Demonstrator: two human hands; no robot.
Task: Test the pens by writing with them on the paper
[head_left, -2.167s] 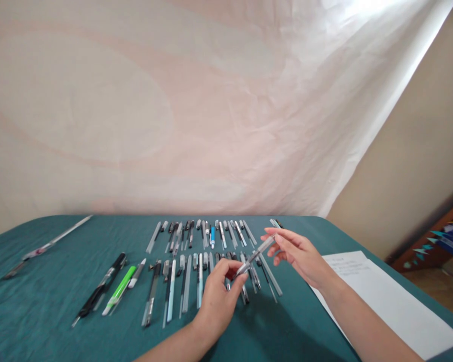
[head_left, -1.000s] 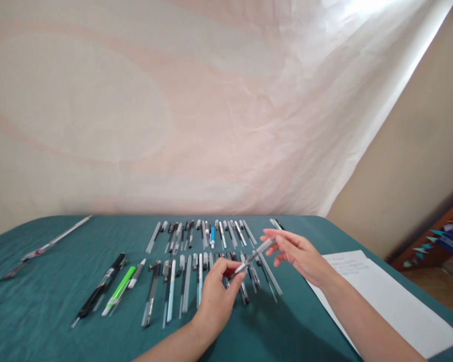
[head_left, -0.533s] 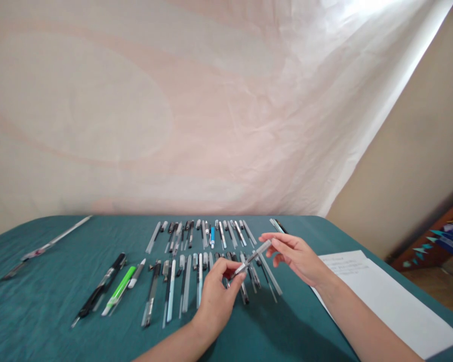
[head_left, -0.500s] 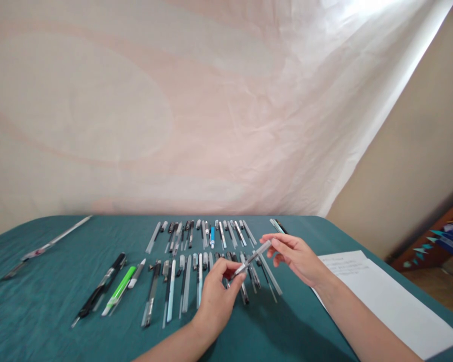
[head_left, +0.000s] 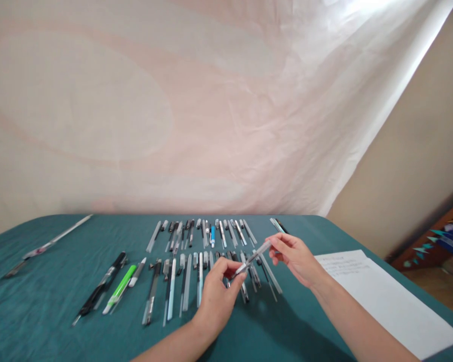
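A translucent pen [head_left: 253, 258] is held slantwise above the table between my two hands. My left hand [head_left: 219, 295] pinches its lower, darker end between thumb and fingers. At the upper, pale end, the fingertips of my right hand [head_left: 293, 257] are closed on it. Under and behind the hands lies a front row of taken-apart pens, among them a pale blue pen barrel [head_left: 171, 289] and a clear barrel [head_left: 271, 274]; my left hand hides part of this row. A back row holds more parts, with a bright blue pen [head_left: 212, 236] among them.
To the left lie a green pen [head_left: 120, 289], a thick black pen [head_left: 102, 286] and a long thin pale stick [head_left: 62, 236]. White paper sheets [head_left: 392, 306] with writing rest on the right. The teal cloth [head_left: 33, 311] covers the table; a pale curtain [head_left: 211, 110] hangs behind.
My right hand has shifted very slightly to the right at the pen's upper end. My left hand keeps its pinch, nearly in the same spot.
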